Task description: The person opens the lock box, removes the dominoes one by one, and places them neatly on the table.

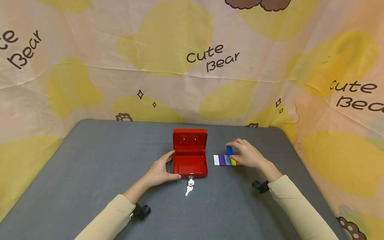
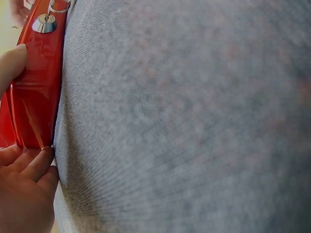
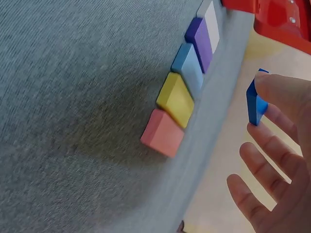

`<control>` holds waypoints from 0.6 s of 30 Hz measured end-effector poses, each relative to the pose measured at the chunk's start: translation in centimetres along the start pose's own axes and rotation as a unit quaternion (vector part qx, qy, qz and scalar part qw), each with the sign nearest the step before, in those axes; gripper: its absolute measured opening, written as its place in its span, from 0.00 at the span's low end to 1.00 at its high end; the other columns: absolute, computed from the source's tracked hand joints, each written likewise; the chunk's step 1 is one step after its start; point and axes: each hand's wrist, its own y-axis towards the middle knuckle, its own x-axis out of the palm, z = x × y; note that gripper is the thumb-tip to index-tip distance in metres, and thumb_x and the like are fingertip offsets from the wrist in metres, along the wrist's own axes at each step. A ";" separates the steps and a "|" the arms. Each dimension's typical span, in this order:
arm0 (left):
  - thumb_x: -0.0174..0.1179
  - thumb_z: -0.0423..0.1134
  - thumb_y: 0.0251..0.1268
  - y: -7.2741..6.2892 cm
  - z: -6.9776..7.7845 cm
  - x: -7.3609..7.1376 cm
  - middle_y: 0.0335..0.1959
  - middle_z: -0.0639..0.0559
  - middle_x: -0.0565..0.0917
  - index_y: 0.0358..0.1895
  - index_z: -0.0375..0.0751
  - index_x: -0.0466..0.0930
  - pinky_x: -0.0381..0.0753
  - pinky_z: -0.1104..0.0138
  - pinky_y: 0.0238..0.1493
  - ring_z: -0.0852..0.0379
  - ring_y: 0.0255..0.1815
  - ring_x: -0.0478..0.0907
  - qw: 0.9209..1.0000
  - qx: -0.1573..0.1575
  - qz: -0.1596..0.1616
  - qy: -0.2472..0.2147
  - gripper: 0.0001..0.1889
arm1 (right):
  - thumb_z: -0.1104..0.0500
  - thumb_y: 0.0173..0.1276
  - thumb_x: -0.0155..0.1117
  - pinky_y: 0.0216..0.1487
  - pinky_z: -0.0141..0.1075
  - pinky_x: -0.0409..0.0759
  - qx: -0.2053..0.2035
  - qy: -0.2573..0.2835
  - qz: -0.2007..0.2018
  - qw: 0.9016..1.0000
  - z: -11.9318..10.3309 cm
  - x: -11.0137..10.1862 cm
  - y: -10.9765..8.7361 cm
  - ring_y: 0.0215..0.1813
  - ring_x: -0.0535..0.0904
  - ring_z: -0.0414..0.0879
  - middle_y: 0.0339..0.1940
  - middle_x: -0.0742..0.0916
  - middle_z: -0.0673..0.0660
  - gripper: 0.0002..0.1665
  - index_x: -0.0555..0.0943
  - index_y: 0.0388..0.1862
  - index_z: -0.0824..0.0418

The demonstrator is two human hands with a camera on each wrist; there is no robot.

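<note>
A red metal cash box point(image 1: 192, 164) stands on the table with its lid point(image 1: 190, 139) raised and its inside bare. At its left front corner my left hand point(image 1: 159, 171) grips it, the thumb on the front wall and the fingers along the left side, as the left wrist view also shows. Keys point(image 1: 190, 186) hang from the lock point(image 2: 44, 24) at the front. My right hand point(image 1: 247, 155) pinches a dark blue block point(image 3: 253, 104) between thumb and fingers, held above a row of blocks right of the box.
The row holds a white block point(image 1: 216, 160), a purple block point(image 3: 199, 43), a light blue block point(image 3: 188, 69), a yellow block point(image 3: 176, 99) and a pink block point(image 3: 163, 133). A grey cloth point(image 1: 90, 173) covers the table; a printed curtain point(image 1: 168, 43) hangs behind and beside it.
</note>
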 end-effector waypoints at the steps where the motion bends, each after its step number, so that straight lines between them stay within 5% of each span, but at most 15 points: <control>1: 0.74 0.50 0.38 0.0 0.0 0.0 0.65 0.41 0.67 0.68 0.40 0.58 0.70 0.51 0.58 0.47 0.61 0.71 1.000 0.001 0.000 0.001 0.50 | 0.59 0.55 0.69 0.45 0.46 0.76 -0.001 -0.001 0.002 1.000 0.1 0.0 -0.1 0.47 0.74 0.52 0.46 0.80 0.57 0.27 0.77 0.55 0.61; 18: 0.74 0.48 0.38 -0.1 0.1 -0.1 0.65 0.41 0.67 0.68 0.40 0.58 0.70 0.51 0.58 0.46 0.61 0.71 1.000 -0.001 -0.002 -0.003 0.50 | 0.59 0.55 0.69 0.49 0.52 0.74 0.045 -0.003 -0.017 0.999 2.3 0.3 -2.3 0.48 0.74 0.56 0.47 0.80 0.60 0.28 0.76 0.56 0.62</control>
